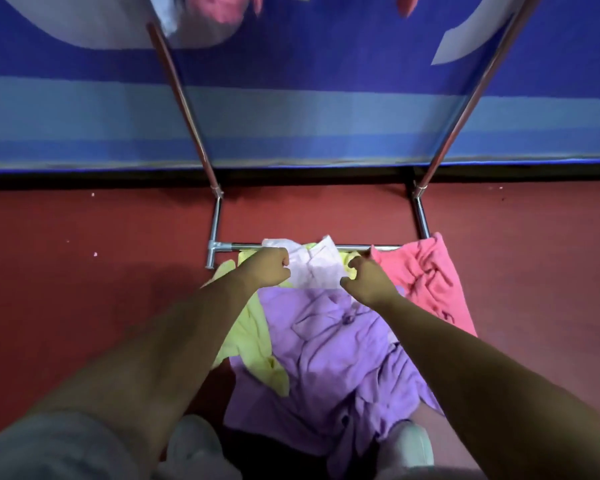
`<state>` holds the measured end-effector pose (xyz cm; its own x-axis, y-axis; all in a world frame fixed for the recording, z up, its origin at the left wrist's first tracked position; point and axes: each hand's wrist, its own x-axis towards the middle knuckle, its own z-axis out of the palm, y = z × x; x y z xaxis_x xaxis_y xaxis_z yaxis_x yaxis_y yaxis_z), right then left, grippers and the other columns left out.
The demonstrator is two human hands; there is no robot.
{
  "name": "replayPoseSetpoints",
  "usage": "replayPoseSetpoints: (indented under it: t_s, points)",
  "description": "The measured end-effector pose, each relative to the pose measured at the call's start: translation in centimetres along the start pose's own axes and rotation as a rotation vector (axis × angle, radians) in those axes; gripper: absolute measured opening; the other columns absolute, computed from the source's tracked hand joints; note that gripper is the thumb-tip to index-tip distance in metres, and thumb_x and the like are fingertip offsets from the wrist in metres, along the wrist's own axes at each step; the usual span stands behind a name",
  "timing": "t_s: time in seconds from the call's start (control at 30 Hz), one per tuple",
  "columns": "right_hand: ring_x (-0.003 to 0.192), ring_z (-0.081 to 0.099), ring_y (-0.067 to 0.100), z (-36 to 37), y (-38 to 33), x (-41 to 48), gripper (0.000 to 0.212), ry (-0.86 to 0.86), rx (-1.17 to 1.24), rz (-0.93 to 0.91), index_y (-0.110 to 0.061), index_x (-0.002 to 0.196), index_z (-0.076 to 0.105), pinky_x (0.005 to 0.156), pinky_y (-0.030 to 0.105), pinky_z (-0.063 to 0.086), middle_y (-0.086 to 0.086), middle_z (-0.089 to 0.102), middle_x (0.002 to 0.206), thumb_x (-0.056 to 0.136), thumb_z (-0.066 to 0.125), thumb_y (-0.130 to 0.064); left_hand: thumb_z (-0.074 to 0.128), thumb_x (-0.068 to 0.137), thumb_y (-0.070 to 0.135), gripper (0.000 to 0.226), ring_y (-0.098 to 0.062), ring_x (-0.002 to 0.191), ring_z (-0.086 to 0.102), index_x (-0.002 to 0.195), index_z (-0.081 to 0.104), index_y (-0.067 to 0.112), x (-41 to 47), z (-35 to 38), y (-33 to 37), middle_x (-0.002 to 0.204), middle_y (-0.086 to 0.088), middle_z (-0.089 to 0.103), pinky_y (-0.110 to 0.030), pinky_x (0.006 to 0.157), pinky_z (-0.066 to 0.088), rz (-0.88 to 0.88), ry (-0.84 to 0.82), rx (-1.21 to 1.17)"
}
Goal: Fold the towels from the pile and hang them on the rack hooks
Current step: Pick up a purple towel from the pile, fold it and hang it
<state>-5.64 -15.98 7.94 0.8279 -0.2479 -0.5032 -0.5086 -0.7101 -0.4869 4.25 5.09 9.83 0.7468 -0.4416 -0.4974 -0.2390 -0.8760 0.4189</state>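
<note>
Nearest the camera, pale clothing is seen at the bottom edge, and both bare forearms are stretched forward and down over the pile. The pile is spread on the red floor. A crumpled purple towel lies closest and covers most of it. A yellow towel is tucked partly beneath its left side, and a pink towel is bunched at the far right.

Beyond the purple towel, a pale lilac towel is held from both sides. Its left edge is gripped in the curled fingers of the left hand, and its right edge is pinched by the right hand. The two grips are set apart on opposite edges, probably so that the cloth can be lifted clear and drawn flat for folding. This is judged to be the start of the fold, as the towel is crumpled between the hands.

Just behind the hands, the pile is banked against the rack's base bar, which keeps the towels within reach of the rack. From the base, the left upright and the right upright rise in front of a blue banded wall. At the top edge, a hung pink cloth is partly seen. The hooks themselves cannot be made out.
</note>
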Motion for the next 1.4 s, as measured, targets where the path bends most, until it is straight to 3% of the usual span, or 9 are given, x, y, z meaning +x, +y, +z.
replayPoseSetpoints:
  t_s: [0.23, 0.37, 0.53, 0.67, 0.77, 0.97, 1.17, 1.27, 1.4]
  points:
    - [0.12, 0.054, 0.035, 6.5, 2.2, 3.2, 0.054, -0.162, -0.02, 0.06, -0.002, 0.135, 0.047, 0.092, 0.036, 0.044, 0.019, 0.048, 0.133, 0.091, 0.065, -0.027, 0.055, 0.091, 0.013, 0.037, -0.029, 0.119, 0.051, 0.127, 0.054, 0.004, 3.8, 7.4, -2.3, 0.13, -0.013, 0.05, -0.032, 0.093, 0.043, -0.012, -0.129, 0.101]
    - [0.117, 0.057, 0.031, 8.9, 3.9, 4.1, 0.057, -0.213, 0.053, 0.051, -0.004, 0.138, 0.045, 0.088, 0.032, 0.044, 0.014, 0.059, 0.123, 0.089, 0.068, -0.024, 0.057, 0.091, 0.023, 0.046, -0.032, 0.12, 0.052, 0.13, 0.043, 0.003, 4.3, 11.0, -3.9, 0.136, -0.015, 0.049, -0.035, 0.088, 0.044, -0.095, -0.238, 0.186]
    - [0.086, 0.057, 0.026, 10.0, 5.2, 4.2, 0.011, -0.246, -0.045, 0.031, -0.007, 0.088, 0.061, 0.067, 0.026, 0.034, 0.01, 0.06, 0.09, 0.088, 0.064, -0.018, 0.056, 0.098, 0.024, 0.04, -0.029, 0.124, 0.05, 0.132, 0.052, 0.005, 4.1, 12.5, -5.0, 0.135, -0.014, 0.053, -0.029, 0.094, 0.034, -0.03, -0.118, 0.142]
    - [0.06, 0.048, 0.018, 7.8, 4.5, 3.9, 0.033, -0.197, 0.097, 0.032, -0.015, 0.059, 0.051, 0.063, 0.028, 0.036, 0.004, 0.05, 0.064, 0.083, 0.074, -0.014, 0.068, 0.091, 0.023, 0.017, -0.022, 0.091, 0.054, 0.095, 0.066, 0.007, 3.6, 9.1, -3.5, 0.087, -0.001, 0.06, -0.023, 0.063, 0.03, 0.041, -0.108, -0.07]
    - [0.057, 0.043, 0.013, 3.7, 3.0, 2.7, 0.022, -0.182, 0.28, 0.013, -0.008, 0.068, 0.061, 0.054, 0.024, 0.038, 0.0, 0.048, 0.061, 0.083, 0.076, -0.012, 0.071, 0.089, 0.023, 0.021, -0.016, 0.075, 0.045, 0.077, 0.057, 0.011, 2.7, 5.1, -1.9, 0.067, 0.007, 0.046, -0.013, 0.056, 0.031, 0.097, -0.098, -0.156]
    - [0.071, 0.05, 0.021, -4.5, -1.6, -1.9, 0.013, -0.092, 0.625, -0.079, -0.011, 0.078, 0.06, 0.068, 0.039, 0.048, 0.009, 0.052, 0.072, 0.082, 0.072, -0.015, 0.07, 0.088, 0.018, 0.019, -0.015, 0.07, 0.042, 0.077, 0.064, 0.004, -1.6, -2.1, 2.0, 0.072, -0.002, 0.052, -0.029, 0.064, 0.033, 0.183, 0.138, -0.276]
    - [0.055, 0.04, 0.012, -12.3, -8.5, -11.1, 0.027, 0.143, 0.745, -0.331, -0.017, 0.067, 0.052, 0.053, 0.025, 0.033, -0.006, 0.045, 0.058, 0.087, 0.069, -0.01, 0.068, 0.089, 0.014, 0.021, -0.011, 0.063, 0.038, 0.071, 0.058, 0.016, -10.2, -9.1, 7.4, 0.064, 0.005, 0.047, -0.026, 0.059, 0.031, 0.247, 0.35, -0.393]
    - [0.06, 0.038, 0.013, -15.4, -11.3, -15.8, 0.024, 0.282, 0.789, -0.438, -0.012, 0.066, 0.052, 0.058, 0.029, 0.031, -0.003, 0.042, 0.06, 0.084, 0.067, -0.018, 0.067, 0.09, 0.012, 0.006, -0.012, 0.071, 0.046, 0.087, 0.063, 0.014, -14.5, -12.3, 9.2, 0.079, 0.0, 0.057, -0.026, 0.066, 0.036, 0.315, 0.479, -0.503]
    - [0.064, 0.039, 0.014, -17.0, -13.8, -21.1, 0.033, 0.407, 0.813, -0.528, 0.002, 0.074, 0.05, 0.06, 0.032, 0.032, 0.005, 0.042, 0.067, 0.082, 0.065, -0.026, 0.071, 0.086, 0.022, 0.032, -0.008, 0.084, 0.062, 0.112, 0.056, 0.032, -20.2, -13.7, 11.4, 0.11, 0.012, 0.062, -0.019, 0.079, 0.047, 0.477, 0.451, -0.831]
